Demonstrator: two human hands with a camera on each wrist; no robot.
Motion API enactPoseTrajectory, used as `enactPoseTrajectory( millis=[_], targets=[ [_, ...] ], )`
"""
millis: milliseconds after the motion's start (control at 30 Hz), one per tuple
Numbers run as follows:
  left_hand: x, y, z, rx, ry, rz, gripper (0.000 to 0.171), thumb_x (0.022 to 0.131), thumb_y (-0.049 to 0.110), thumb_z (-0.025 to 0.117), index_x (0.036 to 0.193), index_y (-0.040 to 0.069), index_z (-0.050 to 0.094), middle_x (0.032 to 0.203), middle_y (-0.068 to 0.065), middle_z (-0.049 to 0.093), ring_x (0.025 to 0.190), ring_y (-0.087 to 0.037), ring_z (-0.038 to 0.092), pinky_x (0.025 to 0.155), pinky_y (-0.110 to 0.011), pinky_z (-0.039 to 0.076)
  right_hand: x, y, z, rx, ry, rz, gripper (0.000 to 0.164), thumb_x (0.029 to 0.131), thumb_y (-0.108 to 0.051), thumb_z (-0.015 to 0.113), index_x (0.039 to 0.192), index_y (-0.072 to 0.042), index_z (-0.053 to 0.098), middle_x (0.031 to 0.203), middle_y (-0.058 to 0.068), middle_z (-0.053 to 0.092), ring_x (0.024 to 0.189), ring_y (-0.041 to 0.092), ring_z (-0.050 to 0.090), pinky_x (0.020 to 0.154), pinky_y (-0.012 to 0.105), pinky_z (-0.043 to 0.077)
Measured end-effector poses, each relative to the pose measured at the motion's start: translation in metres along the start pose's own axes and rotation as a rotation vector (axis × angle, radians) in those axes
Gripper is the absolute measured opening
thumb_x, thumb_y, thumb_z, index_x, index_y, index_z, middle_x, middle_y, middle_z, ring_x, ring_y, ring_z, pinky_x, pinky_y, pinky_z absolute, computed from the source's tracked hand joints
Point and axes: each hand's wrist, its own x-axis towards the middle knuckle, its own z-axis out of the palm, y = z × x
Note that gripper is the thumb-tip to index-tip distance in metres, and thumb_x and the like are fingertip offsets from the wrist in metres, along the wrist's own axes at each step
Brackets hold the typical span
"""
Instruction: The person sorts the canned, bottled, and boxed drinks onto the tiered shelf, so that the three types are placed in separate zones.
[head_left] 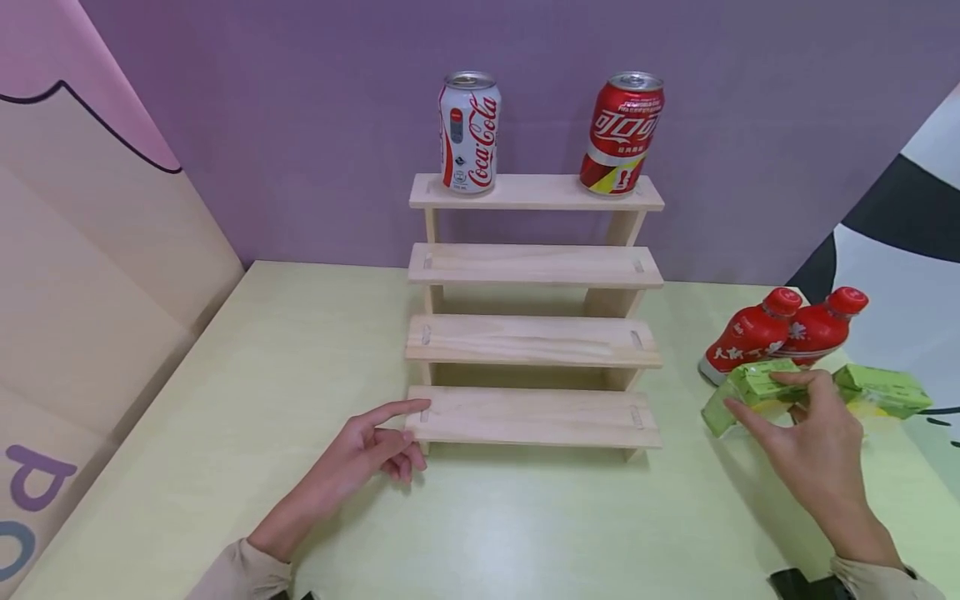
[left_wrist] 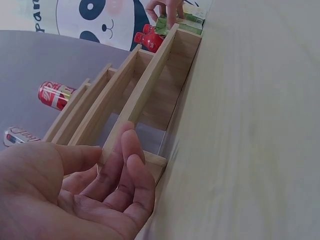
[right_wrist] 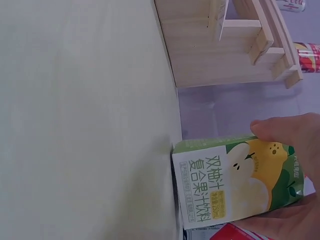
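My right hand (head_left: 821, 446) grips a green juice carton (head_left: 761, 385) at the right of the table, thumb on one side and fingers on the other. In the right wrist view the carton (right_wrist: 240, 182) shows yellow fruit and a white label. My left hand (head_left: 378, 446) holds the left end of the lowest step of a wooden stepped rack (head_left: 532, 417), index finger on top. The left wrist view shows thumb and fingers about that board end. A white cola can (head_left: 470, 133) and a red cola can (head_left: 622, 135) stand on the top step.
Two red bottles (head_left: 753, 333) with red caps stand behind the held carton. Another green carton (head_left: 883, 390) is to the right of my right hand. A purple wall (head_left: 322, 150) rises behind the pale table (head_left: 300, 350), and printed panels flank both sides.
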Motion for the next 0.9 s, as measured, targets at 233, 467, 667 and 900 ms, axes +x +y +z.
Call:
enactPoseTrajectory(
  millis=[233, 467, 667, 900],
  targets=[
    [0.001, 0.000, -0.001, -0.006, 0.002, 0.012, 0.045, 0.105, 0.015, 0.052, 0.149, 0.011, 0.043, 0.089, -0.021, 0.071, 0.072, -0.021, 0.064, 0.069, -0.034, 0.057, 0.000, -0.013, -0.005, 0.007, -0.005, 0.030, 0.071, 0.072, -0.011, 0.090, 0.127, 0.002, 0.046, 0.120, 0.022, 0.063, 0.101, 0.039, 0.058, 0.076, -0.004, 0.027],
    [0.001, -0.001, 0.001, -0.018, 0.009, 0.002, 0.045, 0.104, 0.013, 0.053, 0.149, 0.008, 0.044, 0.089, -0.026, 0.070, 0.072, -0.018, 0.065, 0.069, -0.033, 0.058, 0.000, -0.026, -0.009, 0.038, 0.051, 0.001, 0.073, 0.067, -0.005, 0.092, 0.125, 0.003, 0.050, 0.117, 0.019, 0.063, 0.096, -0.018, 0.046, 0.079, -0.005, 0.029],
    [0.001, -0.001, 0.002, -0.019, 0.017, 0.005, 0.045, 0.104, 0.013, 0.053, 0.148, 0.008, 0.045, 0.089, -0.027, 0.069, 0.073, -0.017, 0.064, 0.070, -0.032, 0.057, 0.002, -0.034, -0.011, 0.075, 0.102, -0.057, 0.073, 0.062, 0.000, 0.093, 0.121, 0.006, 0.051, 0.112, 0.019, 0.064, 0.092, -0.029, 0.039, 0.084, -0.004, 0.032],
    [0.001, 0.000, 0.002, -0.022, 0.025, 0.001, 0.045, 0.104, 0.013, 0.053, 0.148, 0.009, 0.046, 0.090, -0.028, 0.069, 0.073, -0.017, 0.064, 0.071, -0.032, 0.057, 0.002, -0.042, -0.010, 0.116, 0.132, -0.096, 0.074, 0.057, 0.005, 0.094, 0.119, 0.007, 0.054, 0.108, -0.034, 0.048, 0.095, -0.027, 0.045, 0.084, -0.002, 0.035]
  ],
)
